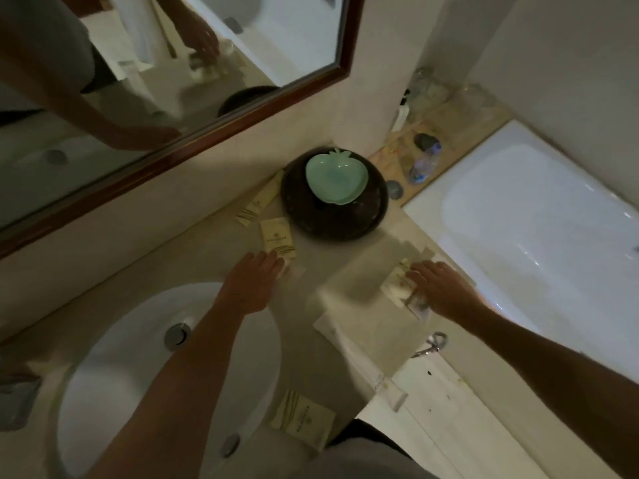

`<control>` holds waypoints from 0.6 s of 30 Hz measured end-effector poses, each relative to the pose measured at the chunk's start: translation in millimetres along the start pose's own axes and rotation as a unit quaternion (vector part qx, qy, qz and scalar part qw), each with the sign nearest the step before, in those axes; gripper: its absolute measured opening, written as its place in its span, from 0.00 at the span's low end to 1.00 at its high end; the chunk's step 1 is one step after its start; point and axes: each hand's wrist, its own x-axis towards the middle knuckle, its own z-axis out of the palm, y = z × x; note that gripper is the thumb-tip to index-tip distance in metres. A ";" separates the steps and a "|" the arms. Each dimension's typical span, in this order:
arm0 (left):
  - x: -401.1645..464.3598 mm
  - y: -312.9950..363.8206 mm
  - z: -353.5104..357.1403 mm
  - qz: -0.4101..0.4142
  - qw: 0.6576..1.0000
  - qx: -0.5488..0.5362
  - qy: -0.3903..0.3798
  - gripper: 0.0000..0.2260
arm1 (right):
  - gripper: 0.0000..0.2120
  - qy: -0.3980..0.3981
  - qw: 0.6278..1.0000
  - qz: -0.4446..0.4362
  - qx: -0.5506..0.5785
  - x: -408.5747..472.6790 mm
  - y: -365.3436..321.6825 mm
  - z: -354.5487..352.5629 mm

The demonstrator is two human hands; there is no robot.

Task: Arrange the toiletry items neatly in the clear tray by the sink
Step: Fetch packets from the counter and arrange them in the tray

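Observation:
The clear tray [349, 288] sits on the beige counter right of the sink, blurred by motion. My right hand [441, 288] rests at its right side, fingers on small cream toiletry packets [397, 288] inside it; whether it grips them is unclear. My left hand [256, 274] lies flat on the counter left of the tray, fingertips on a cream packet [278, 236]. Other cream packets lie near the wall [257, 202], at the counter's front edge [302, 421], and a long one [359, 361] runs along the tray's near side.
A dark round bowl [345, 219] holding a green apple-shaped dish [335, 176] stands behind the tray. The white sink [103, 375] is at lower left, a wood-framed mirror [173, 146] above. A bathtub [536, 219] lies right, with bottles [425, 160] on its ledge.

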 end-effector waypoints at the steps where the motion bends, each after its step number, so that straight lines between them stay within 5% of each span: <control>1: 0.7 0.6 0.3 0.001 1.000 0.012 -0.007 0.22 | 0.37 -0.022 1.000 0.003 -0.004 -13.1 11.1 4.7; 7: 3.2 18.6 2.3 -0.015 1.000 -0.008 -0.016 0.16 | 0.31 -0.019 1.000 -0.001 0.001 -28.3 20.5 27.4; 11: 5.1 22.7 -0.2 -0.011 0.999 -0.048 0.007 0.17 | 0.13 0.076 0.996 -0.034 -0.012 -13.4 0.9 26.0; 14: -0.3 14.9 -3.7 -0.023 0.998 -0.065 0.015 0.19 | 0.13 0.131 0.986 -0.074 0.075 22.6 -43.0 6.8; 18: -12.3 -10.8 -3.5 -0.059 0.996 -0.067 0.025 0.22 | 0.14 0.080 0.982 -0.083 0.151 86.9 -114.9 -16.2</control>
